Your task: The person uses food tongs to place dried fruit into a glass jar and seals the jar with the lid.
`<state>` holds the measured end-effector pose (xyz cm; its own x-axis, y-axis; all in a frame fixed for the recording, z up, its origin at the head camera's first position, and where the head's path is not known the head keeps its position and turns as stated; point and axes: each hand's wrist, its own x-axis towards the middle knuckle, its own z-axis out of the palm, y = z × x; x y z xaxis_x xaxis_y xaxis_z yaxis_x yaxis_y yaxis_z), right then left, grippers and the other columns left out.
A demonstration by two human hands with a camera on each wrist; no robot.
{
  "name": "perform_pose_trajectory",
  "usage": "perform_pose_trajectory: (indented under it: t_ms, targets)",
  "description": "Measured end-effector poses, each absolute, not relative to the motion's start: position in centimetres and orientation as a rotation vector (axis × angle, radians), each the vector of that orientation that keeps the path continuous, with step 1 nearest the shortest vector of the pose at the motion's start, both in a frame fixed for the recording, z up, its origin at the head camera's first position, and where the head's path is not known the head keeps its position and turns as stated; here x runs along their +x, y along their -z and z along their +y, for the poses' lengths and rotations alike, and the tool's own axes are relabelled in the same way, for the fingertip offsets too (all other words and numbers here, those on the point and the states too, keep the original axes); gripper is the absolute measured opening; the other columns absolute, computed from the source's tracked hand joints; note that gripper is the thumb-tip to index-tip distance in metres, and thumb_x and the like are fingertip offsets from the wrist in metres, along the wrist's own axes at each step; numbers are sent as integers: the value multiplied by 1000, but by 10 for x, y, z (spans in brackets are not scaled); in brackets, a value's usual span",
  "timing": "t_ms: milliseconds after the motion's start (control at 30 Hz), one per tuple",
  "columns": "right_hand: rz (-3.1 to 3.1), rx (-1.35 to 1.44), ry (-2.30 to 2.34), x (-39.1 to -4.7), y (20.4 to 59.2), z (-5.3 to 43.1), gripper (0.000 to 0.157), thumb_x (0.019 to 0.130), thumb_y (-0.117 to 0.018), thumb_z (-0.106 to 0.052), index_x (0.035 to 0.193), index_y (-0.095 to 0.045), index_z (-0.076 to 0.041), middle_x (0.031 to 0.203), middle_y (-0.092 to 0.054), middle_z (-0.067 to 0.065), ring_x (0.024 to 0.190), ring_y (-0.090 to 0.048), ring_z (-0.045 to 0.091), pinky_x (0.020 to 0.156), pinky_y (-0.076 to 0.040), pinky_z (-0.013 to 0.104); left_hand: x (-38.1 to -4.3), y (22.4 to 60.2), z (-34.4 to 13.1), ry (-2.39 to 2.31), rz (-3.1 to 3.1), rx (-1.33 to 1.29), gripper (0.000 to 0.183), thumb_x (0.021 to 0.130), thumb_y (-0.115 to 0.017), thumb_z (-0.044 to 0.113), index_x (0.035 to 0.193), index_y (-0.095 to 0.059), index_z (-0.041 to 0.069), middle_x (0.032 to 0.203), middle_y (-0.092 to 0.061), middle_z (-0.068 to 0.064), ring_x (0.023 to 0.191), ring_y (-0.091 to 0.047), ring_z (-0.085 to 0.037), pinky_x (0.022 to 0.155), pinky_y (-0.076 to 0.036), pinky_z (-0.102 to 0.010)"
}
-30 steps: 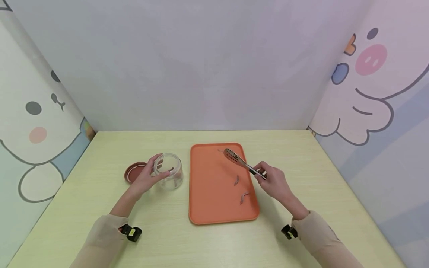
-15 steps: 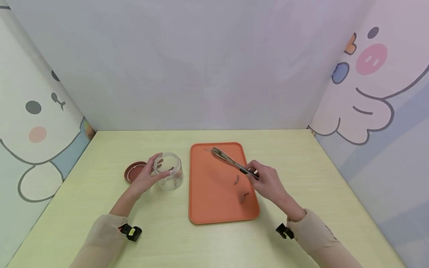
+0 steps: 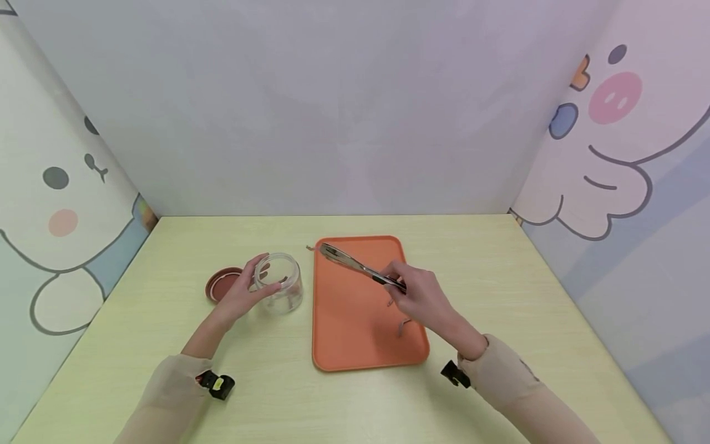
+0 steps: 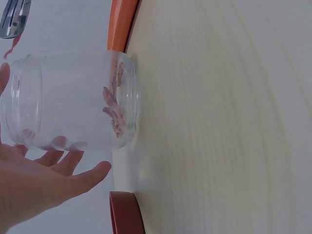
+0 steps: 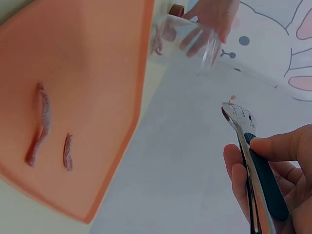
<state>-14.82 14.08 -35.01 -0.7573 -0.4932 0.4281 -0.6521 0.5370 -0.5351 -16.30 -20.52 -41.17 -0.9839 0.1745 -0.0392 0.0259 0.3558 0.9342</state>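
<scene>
My left hand [image 3: 244, 296] holds a clear jar [image 3: 291, 300] around its upper part. The jar stands upright on the table, mouth uncovered. Several reddish-brown strips [image 4: 113, 109], like dried meat, lie on its bottom in the left wrist view. My right hand [image 3: 421, 295] grips metal tongs [image 3: 349, 261] by their black handles. From the tongs' tips a small meat-like strip [image 3: 310, 248] sticks out, above the tray's far left corner. Two more strips [image 5: 45, 122] lie on the orange tray [image 3: 349, 333]; my right hand partly hides them in the head view.
A round reddish-brown lid [image 3: 223, 286] lies on the table left of the jar, partly behind my left hand. The pale wooden table [image 3: 344, 407] meets walls at the back and sides, with cartoon drawings on the side walls.
My right hand has moved left over the tray, carrying the tongs and strip toward the jar's side. My left hand and the jar have stayed put.
</scene>
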Motion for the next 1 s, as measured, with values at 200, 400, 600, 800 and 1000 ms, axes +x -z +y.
perform_pose_trajectory:
  t_ms: [200, 400, 600, 800, 1000]
  targets:
    - [-2515, 1012, -967, -151, 344, 124, 19, 78, -61, 3, 90, -57, -11, 72, -57, -6, 44, -38, 0, 39, -32, 20, -163, 411, -205, -1691, 2480, 171, 77, 83, -61, 30, 141, -12, 15, 139, -24, -20, 127, -16, -37, 95, -23, -53]
    - [-2461, 1073, -924, -154, 341, 109, 19, 77, -60, 4, 89, -57, -11, 73, -57, -7, 46, -34, 3, 40, -30, 20, -163, 412, -206, -1691, 2478, 167, 78, 83, -62, 30, 141, -12, 15, 139, -24, -20, 126, -16, -38, 95, -23, -53]
    - [-2463, 1114, -941, -155, 339, 98, 17, 79, -60, 2, 90, -57, -10, 76, -58, -5, 46, -37, 4, 40, -31, 20, -165, 413, -207, -1705, 2473, 180, 77, 83, -62, 29, 140, -13, 13, 138, -24, -21, 126, -17, -37, 96, -22, -53]
    - [-2498, 1125, -937, -155, 341, 88, 15, 80, -60, -1, 90, -56, -11, 77, -59, -4, 46, -37, 4, 40, -30, 20, -165, 414, -208, -1705, 2466, 198, 77, 84, -61, 29, 141, -11, 14, 139, -22, -21, 127, -16, -37, 95, -23, -54]
    - [-2517, 1136, -904, -156, 347, 82, 14, 80, -62, -2, 90, -57, -11, 77, -60, -2, 44, -35, 4, 39, -30, 19, -163, 412, -207, -1701, 2459, 199, 75, 84, -60, 30, 140, -13, 16, 140, -21, -20, 126, -15, -39, 94, -23, -55]
